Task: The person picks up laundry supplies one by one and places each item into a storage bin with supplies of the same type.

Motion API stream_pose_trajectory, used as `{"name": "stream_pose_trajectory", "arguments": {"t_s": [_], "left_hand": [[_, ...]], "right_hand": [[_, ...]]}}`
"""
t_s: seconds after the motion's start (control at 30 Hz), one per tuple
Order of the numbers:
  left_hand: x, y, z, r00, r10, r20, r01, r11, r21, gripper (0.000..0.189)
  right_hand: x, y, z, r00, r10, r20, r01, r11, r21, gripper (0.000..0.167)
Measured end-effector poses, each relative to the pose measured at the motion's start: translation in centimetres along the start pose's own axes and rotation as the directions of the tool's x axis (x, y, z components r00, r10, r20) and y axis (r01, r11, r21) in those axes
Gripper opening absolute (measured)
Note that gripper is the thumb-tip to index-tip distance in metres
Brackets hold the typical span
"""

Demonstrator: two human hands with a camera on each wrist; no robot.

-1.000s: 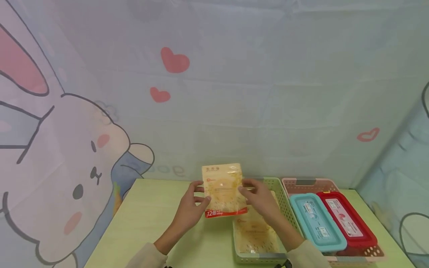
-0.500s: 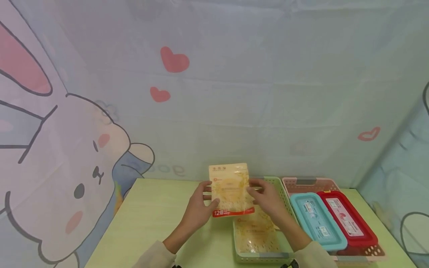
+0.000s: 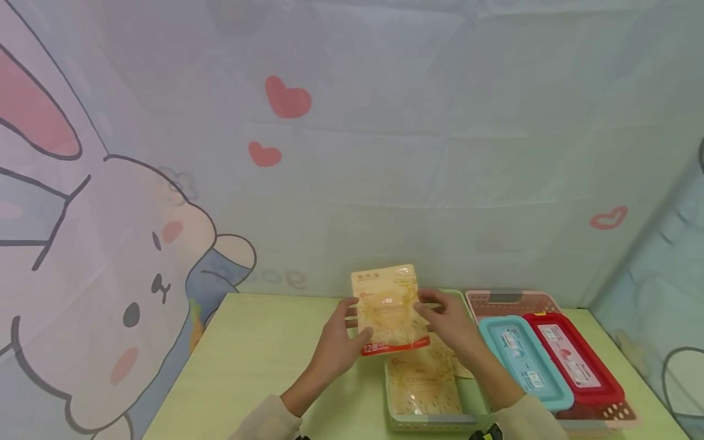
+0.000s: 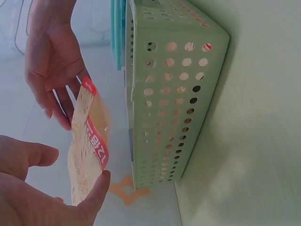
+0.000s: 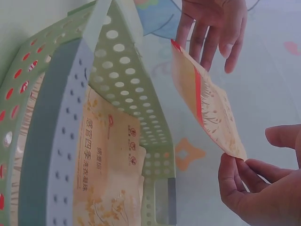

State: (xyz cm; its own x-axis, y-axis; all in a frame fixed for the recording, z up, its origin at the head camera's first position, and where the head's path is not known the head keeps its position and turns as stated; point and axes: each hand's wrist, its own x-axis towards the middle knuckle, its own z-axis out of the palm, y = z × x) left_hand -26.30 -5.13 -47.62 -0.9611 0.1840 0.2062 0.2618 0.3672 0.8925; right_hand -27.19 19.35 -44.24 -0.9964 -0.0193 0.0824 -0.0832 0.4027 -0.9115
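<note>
A flat yellow pouch (image 3: 387, 311) with a red strip along its bottom is held up, tilted slightly, in front of the backdrop. My left hand (image 3: 341, 342) grips its left edge, thumb in front and fingers behind. On the opposite edge my right hand (image 3: 451, 321) pinches it, thumb towards me. Seen from the left wrist, the pouch (image 4: 87, 155) shows edge-on between both hands, beside the green basket (image 4: 155, 108). Similar yellow pouches (image 5: 103, 155) lie inside that basket, partly hidden by my right forearm in the head view.
Right of the green basket stands a pink basket (image 3: 541, 299). It carries a teal lidded box (image 3: 525, 363) and a red lidded box (image 3: 574, 357). A light green tabletop (image 3: 258, 354) stretches left, and a printed cloth backdrop (image 3: 385, 153) rises behind.
Both hands have carried the pouch to the right, closer over the green basket, and it tilts a little more. The grip looks the same.
</note>
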Motion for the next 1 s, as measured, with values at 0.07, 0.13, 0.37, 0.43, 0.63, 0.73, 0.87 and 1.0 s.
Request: {"name": "stream_pose_trajectory", "arguments": {"t_s": [0.07, 0.13, 0.37, 0.43, 0.63, 0.73, 0.87, 1.0], "left_hand": [[0.0, 0.1, 0.2, 1.0, 0.002, 0.003, -0.002, 1.0, -0.003, 0.062], [0.0, 0.2, 0.5, 1.0, 0.0, -0.002, 0.0, 1.0, -0.01, 0.061], [0.1, 1.0, 2.0, 1.0, 0.011, 0.003, -0.011, 0.999, -0.039, 0.062], [0.1, 1.1, 2.4, 1.0, 0.022, 0.007, -0.022, 0.999, -0.039, 0.062], [0.0, 1.3, 3.1, 0.999, 0.029, 0.016, -0.028, 0.998, -0.05, 0.063], [0.0, 1.4, 3.4, 0.999, 0.034, 0.026, -0.032, 0.997, -0.069, 0.063], [-0.1, 1.7, 3.8, 0.999, 0.036, 0.03, -0.034, 0.996, -0.082, 0.063], [-0.3, 1.8, 4.3, 0.999, 0.02, 0.027, -0.018, 0.996, -0.082, 0.062]], "right_hand": [[-0.1, -0.1, -0.3, 1.0, 0.001, 0.016, -0.001, 1.0, -0.004, 0.046], [-0.2, -0.1, -0.7, 0.999, 0.003, 0.037, -0.002, 1.0, -0.011, 0.048], [-0.5, 0.3, -2.1, 0.999, -0.004, 0.051, 0.006, 0.999, -0.052, 0.05], [-0.6, 0.4, -2.4, 0.999, -0.003, 0.054, 0.006, 0.998, -0.058, 0.05], [-1.1, 0.5, -3.2, 0.998, -0.015, 0.065, 0.022, 0.995, -0.099, 0.052], [-1.2, 0.5, -3.6, 0.998, -0.017, 0.064, 0.025, 0.992, -0.123, 0.053], [-1.3, 0.5, -4.0, 0.998, -0.011, 0.056, 0.019, 0.987, -0.157, 0.053], [-1.3, 0.6, -4.3, 0.998, 0.003, 0.056, 0.007, 0.982, -0.188, 0.055]]}}
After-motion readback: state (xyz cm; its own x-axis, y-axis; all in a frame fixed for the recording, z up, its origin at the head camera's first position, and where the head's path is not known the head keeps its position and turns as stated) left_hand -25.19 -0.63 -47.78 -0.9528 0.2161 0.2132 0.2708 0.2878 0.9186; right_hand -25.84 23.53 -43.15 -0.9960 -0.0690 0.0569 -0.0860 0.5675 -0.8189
